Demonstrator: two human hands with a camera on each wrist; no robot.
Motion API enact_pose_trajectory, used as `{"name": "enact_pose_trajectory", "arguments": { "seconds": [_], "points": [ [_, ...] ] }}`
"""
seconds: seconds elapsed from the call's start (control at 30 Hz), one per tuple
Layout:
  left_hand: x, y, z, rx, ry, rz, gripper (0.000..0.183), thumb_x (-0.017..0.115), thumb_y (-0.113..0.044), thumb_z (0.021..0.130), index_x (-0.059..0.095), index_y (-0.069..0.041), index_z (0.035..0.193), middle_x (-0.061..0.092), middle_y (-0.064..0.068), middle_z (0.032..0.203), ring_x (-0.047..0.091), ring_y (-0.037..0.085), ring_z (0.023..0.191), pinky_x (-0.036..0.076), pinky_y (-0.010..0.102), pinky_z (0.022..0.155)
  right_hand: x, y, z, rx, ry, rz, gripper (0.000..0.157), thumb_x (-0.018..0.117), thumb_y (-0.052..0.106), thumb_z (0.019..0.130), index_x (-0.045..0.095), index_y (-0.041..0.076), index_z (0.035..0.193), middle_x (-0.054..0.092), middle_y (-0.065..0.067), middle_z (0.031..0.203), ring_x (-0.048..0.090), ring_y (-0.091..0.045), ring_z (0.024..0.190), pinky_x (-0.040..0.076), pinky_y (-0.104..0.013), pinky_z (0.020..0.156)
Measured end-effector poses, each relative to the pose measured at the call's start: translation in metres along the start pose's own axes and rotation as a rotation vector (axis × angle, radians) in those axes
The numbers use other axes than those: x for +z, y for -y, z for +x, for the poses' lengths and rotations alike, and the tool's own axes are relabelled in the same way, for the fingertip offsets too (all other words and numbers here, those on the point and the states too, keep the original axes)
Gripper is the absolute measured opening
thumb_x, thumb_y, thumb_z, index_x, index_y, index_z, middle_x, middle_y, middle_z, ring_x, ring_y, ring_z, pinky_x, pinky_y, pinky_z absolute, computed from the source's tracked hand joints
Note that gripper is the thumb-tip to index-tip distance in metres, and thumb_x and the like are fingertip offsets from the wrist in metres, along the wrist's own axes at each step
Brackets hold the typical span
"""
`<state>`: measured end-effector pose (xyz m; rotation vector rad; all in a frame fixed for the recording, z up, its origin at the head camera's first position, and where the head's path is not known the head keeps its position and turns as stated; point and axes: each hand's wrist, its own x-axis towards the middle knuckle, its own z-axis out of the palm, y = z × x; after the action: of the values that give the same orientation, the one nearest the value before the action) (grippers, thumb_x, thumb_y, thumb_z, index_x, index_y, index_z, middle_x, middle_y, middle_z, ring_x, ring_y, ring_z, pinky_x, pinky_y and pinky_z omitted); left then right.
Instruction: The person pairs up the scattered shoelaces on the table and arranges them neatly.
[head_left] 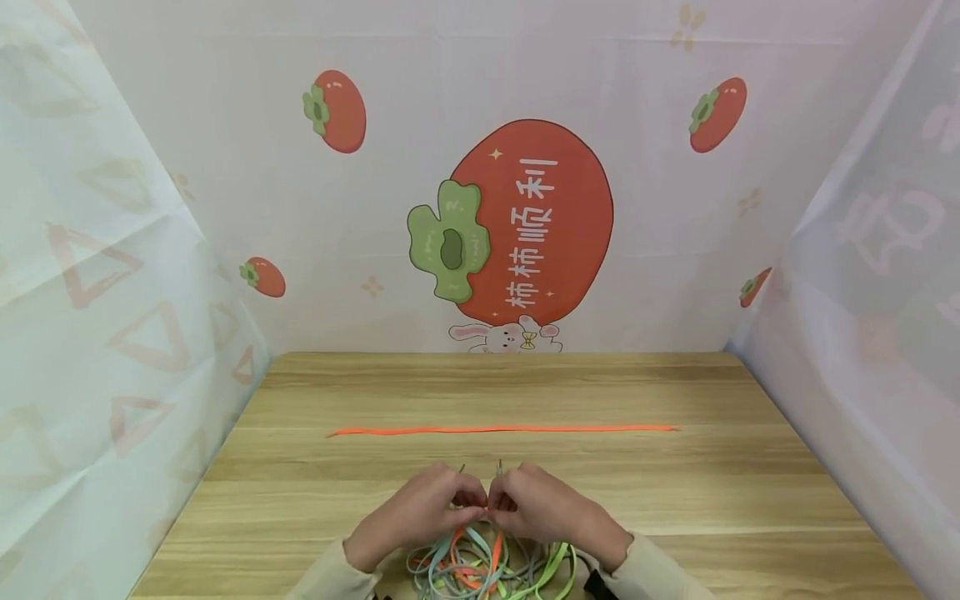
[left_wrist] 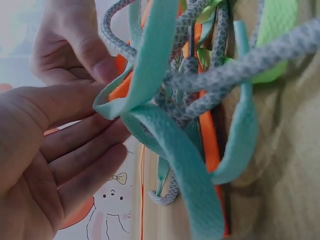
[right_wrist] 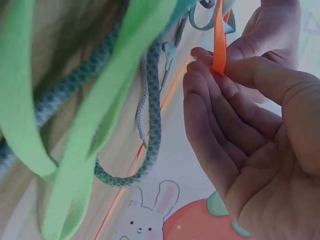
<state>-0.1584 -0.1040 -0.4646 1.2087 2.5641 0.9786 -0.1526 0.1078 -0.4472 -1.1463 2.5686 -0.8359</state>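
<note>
Both hands meet over a tangled heap of shoelaces (head_left: 468,575) at the front of the table. My right hand (head_left: 543,504) pinches a flat orange shoelace (right_wrist: 219,42) between thumb and fingers. Close against it, my left hand (head_left: 435,504) pinches at the same orange lace, its thumb and index tips partly hidden. A flat teal lace (left_wrist: 150,60) passes by the left fingertips; whether it is gripped too cannot be told. Round grey cords (left_wrist: 235,75) and light green laces (right_wrist: 95,120) hang in the heap.
A second orange shoelace (head_left: 502,429) lies straight across the wooden table (head_left: 300,492), beyond the hands. White printed sheets (head_left: 202,167) close off the back and both sides. Two lace tips stick up just past the knuckles.
</note>
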Motion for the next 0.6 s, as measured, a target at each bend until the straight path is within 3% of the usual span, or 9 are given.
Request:
{"name": "enact_pose_trajectory", "arguments": {
  "seconds": [0.23,0.4,0.6],
  "points": [
    [-0.006,0.003,0.006,-0.089,-0.059,-0.103,0.011,0.064,-0.023,0.094,0.074,-0.022,0.09,0.074,-0.002,0.082,0.065,-0.001,0.068,0.051,0.015,0.063,-0.004,0.0,0.005,0.055,-0.092,0.007,0.012,0.062,0.013,0.093,0.074,0.012,0.09,0.068,0.01,0.073,0.053,0.008,0.055,0.047,-0.011,0.055],
    [-0.013,0.004,0.009,-0.095,-0.072,-0.099,0.011,0.065,-0.019,0.093,0.074,-0.015,0.09,0.075,0.001,0.083,0.067,0.003,0.07,0.052,0.014,0.063,-0.005,-0.001,0.009,0.085,-0.153,-0.016,0.011,0.064,0.009,0.089,0.075,0.009,0.089,0.072,0.005,0.076,0.059,0.008,0.062,0.048,-0.009,0.059],
    [-0.021,0.008,0.009,-0.096,-0.097,-0.058,0.01,0.065,-0.018,0.093,0.074,-0.014,0.089,0.074,0.002,0.081,0.069,0.01,0.071,0.051,0.014,0.062,-0.01,-0.003,0.01,0.123,-0.155,0.011,0.009,0.065,0.007,0.088,0.074,0.009,0.088,0.072,0.004,0.078,0.062,0.005,0.066,0.05,-0.012,0.062]
  ]
}}
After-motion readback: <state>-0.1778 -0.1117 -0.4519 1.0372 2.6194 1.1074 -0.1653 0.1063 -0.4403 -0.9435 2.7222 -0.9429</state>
